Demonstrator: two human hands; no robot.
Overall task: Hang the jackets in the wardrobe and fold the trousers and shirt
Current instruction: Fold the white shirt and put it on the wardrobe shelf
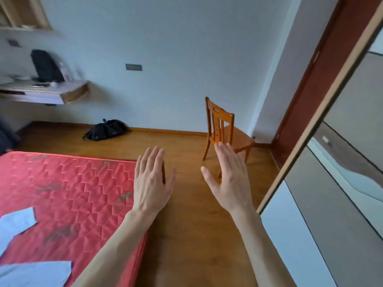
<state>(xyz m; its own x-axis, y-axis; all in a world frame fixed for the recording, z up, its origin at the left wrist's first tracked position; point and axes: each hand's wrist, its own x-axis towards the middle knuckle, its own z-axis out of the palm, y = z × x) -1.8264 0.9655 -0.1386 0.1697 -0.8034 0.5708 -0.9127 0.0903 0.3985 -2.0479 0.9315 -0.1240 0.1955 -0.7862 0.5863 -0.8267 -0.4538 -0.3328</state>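
Observation:
My left hand (pixel 152 181) and my right hand (pixel 230 179) are both held out in front of me, palms down, fingers straight, holding nothing. They hover over the wooden floor by the corner of a red quilted mattress (pixel 68 189). A light blue garment (pixel 31 272) lies on the mattress at the lower left, only partly in view. The wardrobe (pixel 331 183) with its sliding door stands at my right, close to my right forearm.
A wooden chair (pixel 223 133) stands near the far wall beyond my right hand. A black bag (pixel 105 129) lies on the floor by the wall. A wall-mounted desk (pixel 43 92) with dark items is at the upper left. A dark red door (pixel 323 83) is past the wardrobe.

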